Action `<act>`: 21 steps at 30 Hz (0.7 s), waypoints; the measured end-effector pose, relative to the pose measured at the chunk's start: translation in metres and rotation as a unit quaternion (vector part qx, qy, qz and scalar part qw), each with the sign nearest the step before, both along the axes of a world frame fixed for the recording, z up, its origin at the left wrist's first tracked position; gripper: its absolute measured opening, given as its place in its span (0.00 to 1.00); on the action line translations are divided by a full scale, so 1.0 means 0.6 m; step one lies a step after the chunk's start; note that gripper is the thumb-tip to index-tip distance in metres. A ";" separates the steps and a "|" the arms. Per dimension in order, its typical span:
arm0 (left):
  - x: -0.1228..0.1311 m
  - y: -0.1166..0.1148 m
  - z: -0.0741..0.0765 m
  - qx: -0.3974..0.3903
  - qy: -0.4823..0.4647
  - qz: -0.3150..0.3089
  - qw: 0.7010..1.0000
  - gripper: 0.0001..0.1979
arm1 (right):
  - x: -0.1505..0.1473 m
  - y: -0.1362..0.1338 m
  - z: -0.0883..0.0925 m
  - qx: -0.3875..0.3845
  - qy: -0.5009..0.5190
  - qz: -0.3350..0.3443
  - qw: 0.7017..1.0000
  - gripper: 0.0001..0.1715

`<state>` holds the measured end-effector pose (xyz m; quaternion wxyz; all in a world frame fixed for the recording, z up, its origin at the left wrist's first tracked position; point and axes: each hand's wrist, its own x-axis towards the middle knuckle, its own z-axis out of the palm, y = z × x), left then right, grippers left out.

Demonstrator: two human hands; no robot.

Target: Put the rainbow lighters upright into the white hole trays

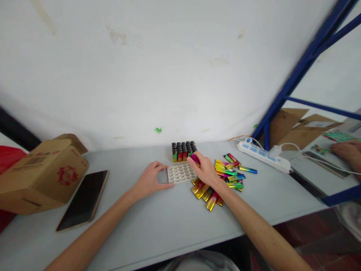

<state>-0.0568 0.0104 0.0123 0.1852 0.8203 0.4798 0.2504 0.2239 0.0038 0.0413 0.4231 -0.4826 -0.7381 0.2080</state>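
My left hand is at the left end of a pale tray with rows of holes, its thumb along the front corner and its index finger at the back corner, gripping it. My right hand pinches a shiny magenta lighter over the tray's right back part. Right behind the tray stands a block of upright lighters with black tops, packed in rows. Beside and partly under my right forearm lies a loose pile of shiny lighters in gold, green, blue and red.
At the left are a cardboard box and a dark tablet. A white power strip with cables lies at the right, by a blue metal frame. Beyond it, another person's hand is near small items. A wall closes the table's back.
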 end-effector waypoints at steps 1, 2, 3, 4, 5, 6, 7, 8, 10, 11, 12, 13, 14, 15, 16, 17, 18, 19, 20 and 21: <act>0.000 -0.001 0.000 -0.003 -0.003 0.001 1.000 0.36 | 0.000 0.000 0.000 0.005 -0.004 0.022 1.000 0.17; 0.001 -0.001 0.001 -0.007 -0.006 0.002 1.000 0.36 | 0.000 0.000 -0.001 0.016 -0.010 0.043 0.999 0.17; 0.001 -0.002 0.001 -0.010 -0.009 0.002 1.000 0.36 | 0.000 -0.001 -0.003 0.031 -0.018 0.064 0.997 0.17; 0.002 -0.002 0.001 -0.013 -0.011 0.003 1.000 0.37 | 0.000 -0.001 -0.004 0.047 -0.028 0.080 0.995 0.18; 0.002 -0.003 0.002 -0.014 -0.013 0.004 1.000 0.37 | 0.000 -0.001 -0.005 0.060 -0.040 0.091 0.993 0.20; 0.003 -0.003 0.002 -0.014 -0.013 0.004 1.000 0.37 | -0.001 -0.001 -0.007 0.068 -0.052 0.095 0.992 0.21; 0.003 -0.004 0.003 -0.014 -0.011 0.004 1.000 0.37 | -0.002 -0.001 -0.007 0.067 -0.063 0.094 0.991 0.23; 0.004 -0.004 0.003 -0.015 -0.008 0.006 1.000 0.38 | -0.003 -0.001 -0.007 0.058 -0.069 0.089 0.992 0.24; 0.004 -0.004 0.004 -0.020 -0.002 0.011 1.000 0.38 | -0.008 0.000 -0.006 0.030 -0.069 0.080 0.994 0.25; 0.005 -0.003 0.005 -0.024 0.001 0.013 1.000 0.38 | -0.011 0.002 -0.005 0.017 -0.063 0.084 0.994 0.25; 0.005 -0.003 0.005 -0.027 0.003 0.016 1.000 0.38 | -0.016 0.005 -0.004 0.010 -0.056 0.092 0.994 0.24; 0.005 -0.003 0.006 -0.028 0.005 0.017 0.999 0.38 | -0.021 0.008 -0.004 0.007 -0.052 0.102 0.993 0.23; 0.005 -0.003 0.006 -0.029 0.007 0.017 0.999 0.38 | -0.027 0.011 -0.005 0.008 -0.052 0.112 0.992 0.22; 0.005 -0.003 0.006 -0.027 0.008 0.018 0.999 0.37 | -0.033 0.015 -0.007 0.010 -0.058 0.122 0.991 0.20; 0.005 -0.003 0.007 -0.024 0.009 0.018 1.000 0.37 | -0.040 0.019 -0.009 0.013 -0.066 0.128 0.989 0.18; 0.005 -0.003 0.007 -0.021 0.011 0.017 1.000 0.36 | -0.046 0.022 -0.013 0.015 -0.076 0.130 0.989 0.17; 0.005 -0.003 0.008 -0.019 0.014 0.015 1.000 0.35 | -0.052 0.025 -0.017 0.017 -0.086 0.130 0.988 0.15; 0.006 -0.003 0.008 -0.017 0.016 0.014 1.000 0.34 | -0.057 0.027 -0.020 0.019 -0.096 0.127 0.987 0.14; 0.006 -0.003 0.009 -0.015 0.019 0.012 1.000 0.33 | -0.062 0.029 -0.023 0.021 -0.107 0.124 0.986 0.14; 0.006 -0.003 0.009 -0.014 0.020 0.011 1.000 0.32 | -0.066 0.031 -0.024 0.025 -0.118 0.122 0.985 0.14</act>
